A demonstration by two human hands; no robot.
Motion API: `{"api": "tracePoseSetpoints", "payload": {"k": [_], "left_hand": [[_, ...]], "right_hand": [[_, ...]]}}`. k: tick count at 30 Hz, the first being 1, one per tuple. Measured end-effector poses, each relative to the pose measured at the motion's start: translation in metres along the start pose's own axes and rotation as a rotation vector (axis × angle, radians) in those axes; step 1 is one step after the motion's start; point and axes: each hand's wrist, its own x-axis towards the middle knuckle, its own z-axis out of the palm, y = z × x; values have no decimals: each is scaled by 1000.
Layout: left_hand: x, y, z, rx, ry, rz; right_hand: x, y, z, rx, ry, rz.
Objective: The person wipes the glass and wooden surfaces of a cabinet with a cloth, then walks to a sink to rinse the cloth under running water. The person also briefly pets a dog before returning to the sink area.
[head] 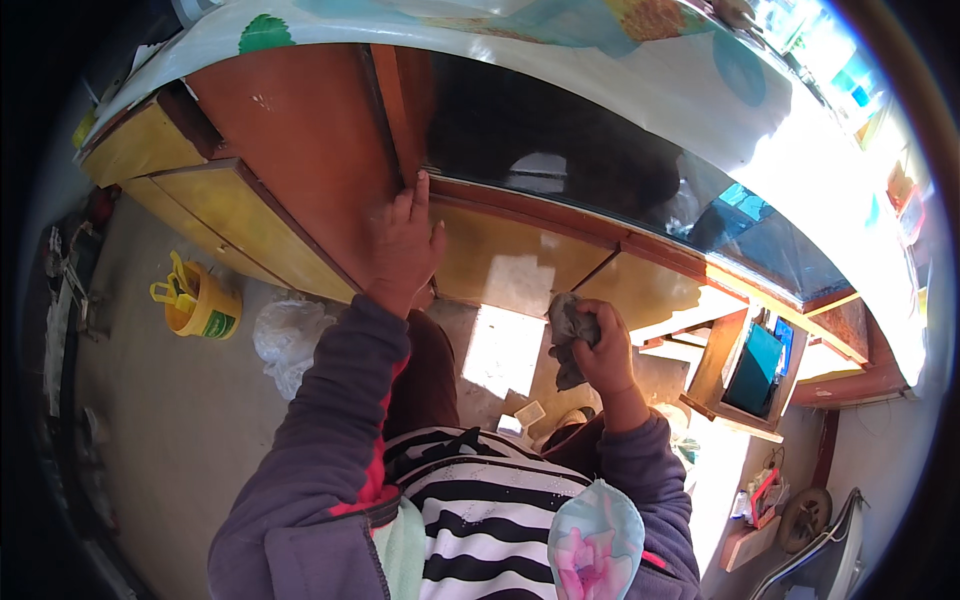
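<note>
My left hand [405, 240] is spread over the reddish-brown wooden panel [300, 127] of a cabinet, its index fingertip at the corner of the dark glass pane [540, 127]. Whether the palm touches the panel cannot be told. In my right hand [606, 349] is a crumpled grey cloth [571, 330], held low in front of the yellowish lower cabinet doors [517, 251]. The cloth hangs down below my fingers. A patterned plastic cover [480, 26] drapes over the cabinet's top edge.
A yellow bucket [214, 304] and a clear plastic bag [289, 337] are on the floor to the left. At right, a wooden drawer [724, 360] juts out with a teal item [752, 367] in it. Small boxes [521, 420] lie near my legs.
</note>
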Motion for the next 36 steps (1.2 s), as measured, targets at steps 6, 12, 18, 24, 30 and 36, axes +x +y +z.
{"api": "tracePoseSetpoints", "payload": {"k": [6,12,18,24,30,36], "left_hand": [[2,-1,2,145,-33,9],[0,5,0,50,-38,5],[-33,74,-5,-637,-201,223],[-72,171,20,-1452,-646,-23],[-51,186,27,-1468,-657,-296],[-24,182,29,-1511,-514,-153]], "right_hand": [[-1,4,1,-16,-10,-11],[4,1,-10,58,86,35],[-1,-2,-15,333,250,142],[-4,2,0,524,271,115],[-11,-3,-30,820,138,83],[-29,46,-144,417,529,99]]}}
